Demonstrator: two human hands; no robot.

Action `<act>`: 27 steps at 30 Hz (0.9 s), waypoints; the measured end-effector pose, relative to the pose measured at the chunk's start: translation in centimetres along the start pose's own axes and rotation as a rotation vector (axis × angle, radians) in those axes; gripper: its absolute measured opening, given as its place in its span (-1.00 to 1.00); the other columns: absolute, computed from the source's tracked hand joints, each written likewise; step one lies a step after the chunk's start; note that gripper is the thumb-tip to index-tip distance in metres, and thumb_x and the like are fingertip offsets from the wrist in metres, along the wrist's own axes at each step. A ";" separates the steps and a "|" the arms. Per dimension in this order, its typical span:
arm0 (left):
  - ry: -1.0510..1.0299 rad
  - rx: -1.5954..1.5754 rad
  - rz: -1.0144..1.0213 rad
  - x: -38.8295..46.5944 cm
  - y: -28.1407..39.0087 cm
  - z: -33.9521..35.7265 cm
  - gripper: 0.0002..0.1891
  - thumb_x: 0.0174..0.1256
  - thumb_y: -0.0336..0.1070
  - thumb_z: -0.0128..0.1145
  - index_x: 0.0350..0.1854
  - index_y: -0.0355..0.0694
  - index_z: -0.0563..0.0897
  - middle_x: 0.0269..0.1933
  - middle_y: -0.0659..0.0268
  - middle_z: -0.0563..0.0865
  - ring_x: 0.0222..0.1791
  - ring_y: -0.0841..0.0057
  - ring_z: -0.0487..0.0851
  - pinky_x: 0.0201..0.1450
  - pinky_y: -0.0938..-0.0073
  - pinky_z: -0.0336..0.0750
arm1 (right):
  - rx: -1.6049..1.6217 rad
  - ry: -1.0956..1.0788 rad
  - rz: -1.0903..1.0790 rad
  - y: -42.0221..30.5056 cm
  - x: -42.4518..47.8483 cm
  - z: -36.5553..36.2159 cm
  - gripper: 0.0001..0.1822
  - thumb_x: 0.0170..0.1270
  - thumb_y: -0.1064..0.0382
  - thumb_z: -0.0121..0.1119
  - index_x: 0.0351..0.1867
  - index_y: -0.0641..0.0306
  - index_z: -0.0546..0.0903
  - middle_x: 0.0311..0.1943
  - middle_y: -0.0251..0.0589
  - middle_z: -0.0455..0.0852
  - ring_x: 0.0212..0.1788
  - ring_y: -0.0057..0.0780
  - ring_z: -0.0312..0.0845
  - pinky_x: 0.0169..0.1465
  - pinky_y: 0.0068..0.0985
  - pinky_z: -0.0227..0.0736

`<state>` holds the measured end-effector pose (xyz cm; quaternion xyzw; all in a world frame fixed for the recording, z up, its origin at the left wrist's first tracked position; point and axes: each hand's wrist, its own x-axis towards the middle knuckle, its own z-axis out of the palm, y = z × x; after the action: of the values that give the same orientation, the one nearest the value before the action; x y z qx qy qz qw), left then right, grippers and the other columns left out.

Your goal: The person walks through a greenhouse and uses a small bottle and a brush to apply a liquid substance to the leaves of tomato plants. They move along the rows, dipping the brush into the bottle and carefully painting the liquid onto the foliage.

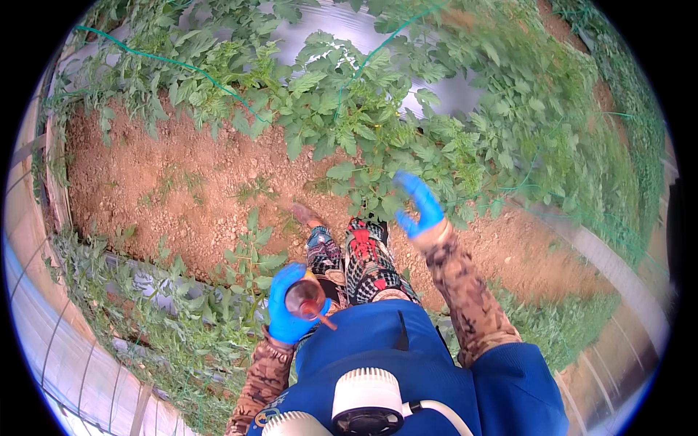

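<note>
My left hand point(289, 305), in a blue glove, grips a small clear container of reddish liquid point(303, 298) with a reddish stick or brush-like part point(324, 318) leaning out of it. My right hand point(419, 206), also blue-gloved and slightly blurred, is raised beside the leaves with thumb and fingers apart; nothing shows between them. Just above and left of it grow leafy tomato plants point(349, 128), some with small yellow flowers point(377, 126). Below the hands are my patterned trouser legs and blue apron.
Green twine point(180, 62) runs through the plants above. Silvery plastic mulch point(305, 32) covers the bed. A bare soil path point(180, 158) crosses between rows, with another plant row point(180, 327) at lower left. A pale, curved greenhouse pipe point(611, 256) is at right. White fan units point(368, 400) hang at my chest.
</note>
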<state>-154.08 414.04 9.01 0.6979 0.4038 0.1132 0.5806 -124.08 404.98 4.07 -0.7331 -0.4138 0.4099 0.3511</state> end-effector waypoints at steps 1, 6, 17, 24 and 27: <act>-0.026 0.039 0.056 1.4 -0.3 0.7 -0.27 -0.22 -0.33 0.50 0.12 -0.23 0.44 0.11 0.15 0.50 0.12 0.28 0.49 0.19 0.29 0.38 | -0.017 -0.113 -0.125 -4.5 -1.4 0.2 -0.32 0.03 0.35 0.20 0.28 0.23 0.31 0.29 0.06 0.27 0.31 0.03 0.21 0.36 -0.23 0.10; -0.171 0.023 0.269 6.4 0.1 4.9 -0.34 -0.27 -0.32 0.48 0.03 -0.20 0.51 0.00 0.15 0.57 0.02 0.17 0.54 0.10 0.21 0.42 | -0.149 -0.030 -0.443 -11.4 -4.2 2.5 -0.53 0.02 0.21 0.29 0.04 0.16 0.57 0.28 0.06 0.30 0.25 0.02 0.29 0.24 -0.20 0.26; -0.170 0.095 0.220 7.1 0.0 7.9 -0.25 -0.37 -0.34 0.52 0.06 -0.16 0.47 0.05 0.17 0.52 0.08 0.16 0.49 0.16 0.23 0.40 | 0.304 0.002 0.028 -11.7 -9.1 -2.5 -0.70 0.17 0.30 0.23 -0.03 0.22 0.62 -0.39 -0.14 0.67 -0.39 -0.19 0.60 -0.33 -0.42 0.50; -0.211 0.162 0.265 9.8 1.2 10.8 -0.28 -0.29 -0.36 0.49 0.09 -0.15 0.49 0.09 0.16 0.51 0.13 0.19 0.47 0.20 0.27 0.39 | 0.064 0.153 -0.126 -8.4 -10.7 -4.2 -0.70 0.11 0.41 0.20 -0.07 0.32 0.61 -0.50 -0.10 0.58 -0.48 -0.19 0.52 -0.40 -0.37 0.44; -0.276 0.151 0.286 11.4 2.3 13.5 -0.29 -0.30 -0.38 0.49 0.08 -0.15 0.49 0.09 0.16 0.51 0.12 0.18 0.47 0.19 0.26 0.39 | 0.143 0.284 -0.010 -6.4 -12.6 -5.4 -0.73 0.16 0.43 0.16 -0.08 0.38 0.60 -0.41 -0.07 0.64 -0.40 -0.23 0.59 -0.33 -0.42 0.48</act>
<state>-137.26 412.27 3.52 0.7986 0.2246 0.0669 0.5544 -125.37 395.40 15.67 -0.7548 -0.3336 0.3285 0.4594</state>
